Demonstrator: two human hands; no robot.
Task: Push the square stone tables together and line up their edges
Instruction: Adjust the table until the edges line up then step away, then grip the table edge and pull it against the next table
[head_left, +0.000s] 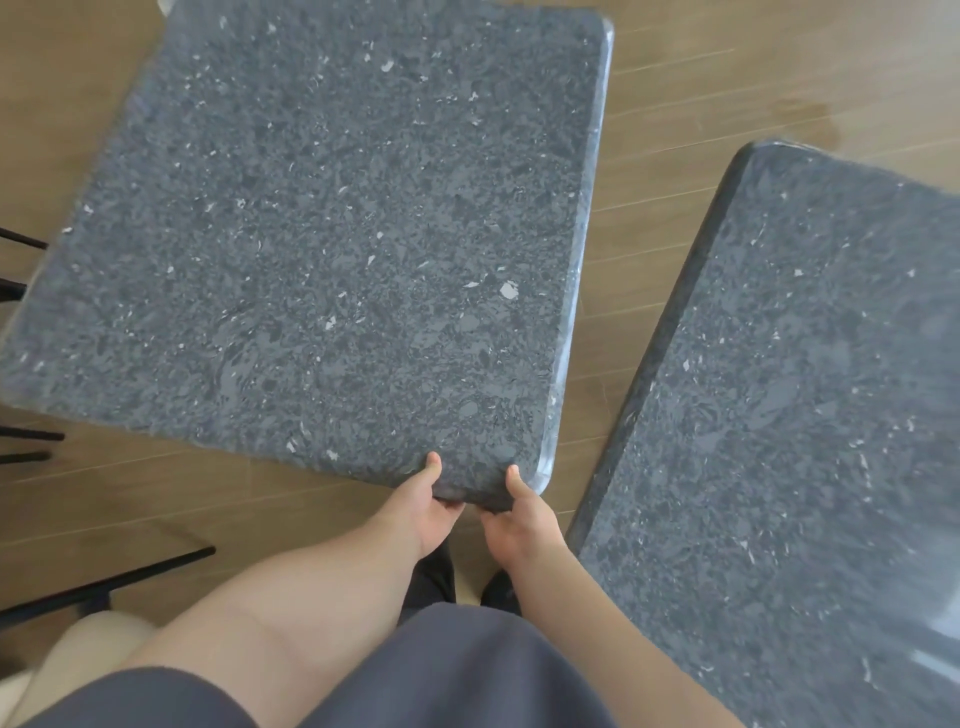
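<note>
Both hands, left hand (426, 512) and right hand (522, 519), grip the left stone desk (332, 249) at its near edge, repositioning in hand; next, judged, closing the floor gap toward the right stone desk (810, 415).

Two square dark speckled stone tables standing apart on the wood floor. Left table (332, 249) sitting skewed, near-right corner closest to the right table (789, 415). Wedge-shaped floor gap running between them, edges not parallel, not touching.
</note>
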